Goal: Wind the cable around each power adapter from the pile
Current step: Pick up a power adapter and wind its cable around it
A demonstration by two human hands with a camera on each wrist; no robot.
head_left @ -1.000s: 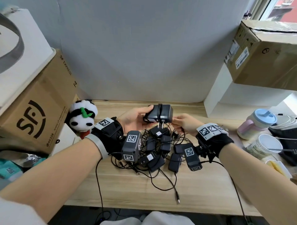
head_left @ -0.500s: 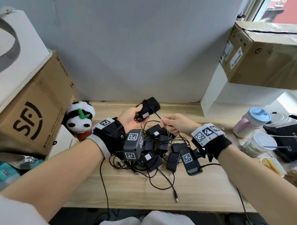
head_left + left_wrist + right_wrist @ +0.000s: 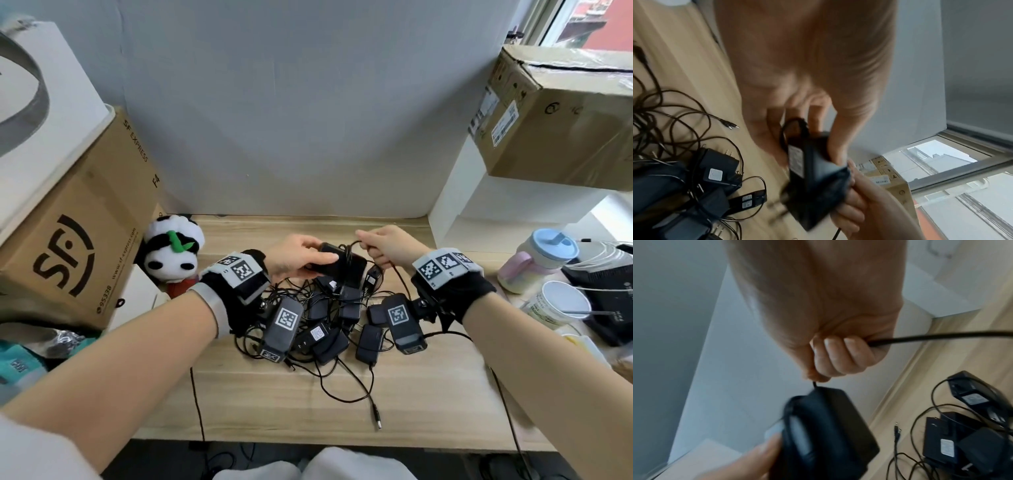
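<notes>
— What is sitting on the left?

— A panda toy (image 3: 173,251) is sitting by the cardboard box (image 3: 78,236).

— And the hands?

— The left hand (image 3: 294,253) is gripping a black power adapter (image 3: 342,265) above the pile (image 3: 329,322) on the desk (image 3: 308,397). The right hand (image 3: 387,245) is closing around its cable (image 3: 931,338), which is looping over the adapter.
</notes>
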